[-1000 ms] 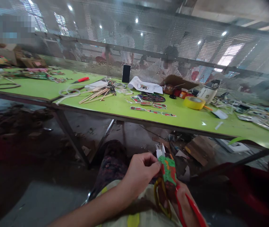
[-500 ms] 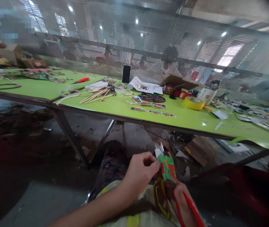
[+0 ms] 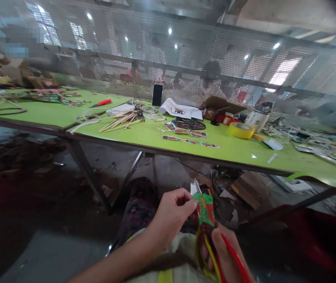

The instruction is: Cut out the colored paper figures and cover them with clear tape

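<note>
My left hand (image 3: 172, 212) pinches the left edge of a small green, red and orange printed paper piece (image 3: 205, 208) between thumb and fingertips, above my lap. Wrapped in my right hand (image 3: 225, 245) are the red and yellow handles of a pair of scissors (image 3: 235, 257). The blades run up behind the paper, and their tips show past its top edge beside a white scrap. How far apart the blades stand is hidden by the paper. On the table in front lie several similar printed cut-outs (image 3: 191, 142) in rows.
The green table (image 3: 144, 137) holds wooden sticks (image 3: 120, 122), a red-handled tool (image 3: 104, 102), an upright phone (image 3: 157, 94), white sheets (image 3: 182, 111), yellow tape (image 3: 241, 130) and a white bottle (image 3: 259, 116). Behind stands a perforated screen (image 3: 111, 70). Cardboard (image 3: 250, 188) lies beneath the table.
The scissors and the printed paper have shifted slightly left, and the paper's tilt has changed. My right hand has turned a little, with the yellow handle lower. My left hand keeps its pinch.
</note>
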Available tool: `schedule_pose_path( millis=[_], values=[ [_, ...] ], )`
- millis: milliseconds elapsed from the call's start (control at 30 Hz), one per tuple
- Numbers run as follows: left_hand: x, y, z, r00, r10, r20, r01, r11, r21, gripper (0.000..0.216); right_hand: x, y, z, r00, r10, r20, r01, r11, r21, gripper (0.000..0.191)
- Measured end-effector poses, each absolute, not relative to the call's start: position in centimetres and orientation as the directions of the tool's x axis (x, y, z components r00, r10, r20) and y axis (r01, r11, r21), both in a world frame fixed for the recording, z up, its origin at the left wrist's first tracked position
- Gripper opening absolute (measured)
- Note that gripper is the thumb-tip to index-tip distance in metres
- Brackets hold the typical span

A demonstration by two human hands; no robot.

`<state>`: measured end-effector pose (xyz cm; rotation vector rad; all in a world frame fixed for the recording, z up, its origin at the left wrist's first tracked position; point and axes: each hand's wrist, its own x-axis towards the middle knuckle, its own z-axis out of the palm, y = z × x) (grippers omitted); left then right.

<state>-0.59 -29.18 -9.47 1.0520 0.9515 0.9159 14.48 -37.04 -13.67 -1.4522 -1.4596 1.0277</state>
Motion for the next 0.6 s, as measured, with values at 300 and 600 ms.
schedule_pose_path(
  millis=[300,600],
  values=[
    [-3.7,-27.6,-9.5,0.357,0.925,-0.131,-0.214,0.218,0.952,0.015,14.7,-35.5,-15.5,0.089,0.993,-0.084,0.148,-0.096,-0.984,0.048],
    [-3.7,-27.0,-10.1,0.503,0.848,-0.167,-0.071,0.233,0.97,0.017,14.4,-33.1,-11.3,0.053,0.999,-0.012,-0.168,-0.003,-0.986,0.051]
  ],
)
